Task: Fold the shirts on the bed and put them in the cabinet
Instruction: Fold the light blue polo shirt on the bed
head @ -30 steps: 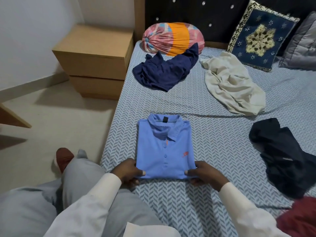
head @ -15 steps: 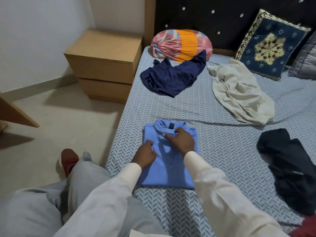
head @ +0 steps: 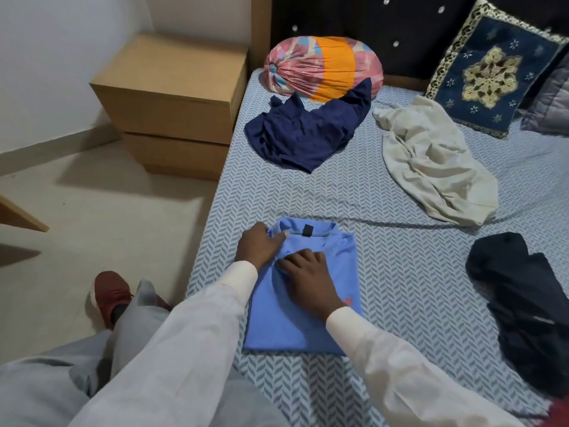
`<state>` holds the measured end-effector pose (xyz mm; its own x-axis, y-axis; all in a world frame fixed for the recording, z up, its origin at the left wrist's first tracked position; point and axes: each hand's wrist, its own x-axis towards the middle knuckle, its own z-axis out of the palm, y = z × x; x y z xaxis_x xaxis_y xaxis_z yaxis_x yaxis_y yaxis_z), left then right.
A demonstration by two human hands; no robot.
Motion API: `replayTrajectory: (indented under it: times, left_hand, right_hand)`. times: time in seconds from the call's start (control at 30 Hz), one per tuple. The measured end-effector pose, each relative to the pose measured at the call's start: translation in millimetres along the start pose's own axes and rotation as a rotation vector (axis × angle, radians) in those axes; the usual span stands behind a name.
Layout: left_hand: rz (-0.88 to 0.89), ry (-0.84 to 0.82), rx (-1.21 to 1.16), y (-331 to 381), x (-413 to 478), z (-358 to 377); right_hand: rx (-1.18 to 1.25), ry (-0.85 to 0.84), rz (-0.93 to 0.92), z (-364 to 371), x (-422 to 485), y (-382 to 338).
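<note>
A light blue polo shirt [head: 277, 328] lies folded into a rectangle near the bed's [head: 400, 266] left edge, collar away from me. My left hand [head: 258, 245] pinches the collar's left corner, thumb on top. Just below the collar, my right hand [head: 308, 278] presses flat on the chest. Three unfolded shirts lie on the bed: a navy one [head: 308, 131] at the far left, a cream one [head: 431, 161] in the middle, and a black one [head: 523, 297] at the right.
A wooden two-drawer nightstand [head: 175, 97] stands left of the bed head. A pink and orange bolster [head: 323, 66] and a patterned blue cushion [head: 489, 72] lean on the headboard. A bit of red cloth [head: 560, 411] shows at bottom right. My knee and red shoe [head: 110, 291] are beside the bed.
Both hands left the shirt's bottom edge and moved up to the collar. Since half a second ago the left hand reached the collar corner and the right slid down onto the chest.
</note>
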<state>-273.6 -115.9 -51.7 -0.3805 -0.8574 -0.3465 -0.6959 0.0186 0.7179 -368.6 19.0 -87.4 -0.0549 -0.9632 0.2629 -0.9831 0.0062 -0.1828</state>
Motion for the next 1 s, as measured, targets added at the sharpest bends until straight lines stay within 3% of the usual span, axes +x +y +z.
replayTrajectory:
  times: [0.07, 0.13, 0.2, 0.27, 0.37, 0.5, 0.57, 0.67, 0.87, 1.0]
  left_hand:
    - [-0.018, 0.027, 0.072, 1.8, 5.4, 2.1]
    - [-0.068, 0.025, 0.009, 2.7, 11.9, 3.2]
    - [-0.166, -0.007, -0.243, 2.7, 14.9, 4.4]
    - [-0.271, -0.049, -0.476, 1.1, 17.2, 5.9]
    - [-0.245, 0.022, -0.352, 0.6, 18.4, 8.7]
    - [-0.004, 0.129, 0.039, 14.4, 15.2, 3.7]
    - [0.097, 0.167, 0.211, 22.6, 15.7, 2.4]
    - [0.192, 0.174, 0.388, 27.3, 23.6, -0.1]
    - [0.195, 0.127, 0.421, 36.2, 37.3, -10.2]
    - [0.128, 0.052, 0.393, 32.9, 43.1, -15.2]
  right_hand:
    - [0.104, 0.015, 0.079, -12.1, -2.2, -0.3]
    - [0.270, 0.138, 0.374, -24.1, -1.2, 8.1]
    - [0.383, 0.156, 0.711, -31.1, 3.4, 27.5]
    - [0.411, 0.007, 0.863, -31.2, 7.4, 46.7]
    - [0.338, -0.175, 0.861, -29.0, 10.9, 54.0]
    - [0.309, 0.102, 0.640, -38.7, 20.5, 38.6]
    - [0.416, 0.010, 0.532, -40.8, 22.4, 24.3]
    - [0.343, -0.116, 0.348, -32.6, 14.9, 11.1]
    - [0.110, -0.003, 0.153, -15.4, 5.1, 12.0]
    - [0.231, -0.017, 0.311, -15.9, -4.0, 10.0]
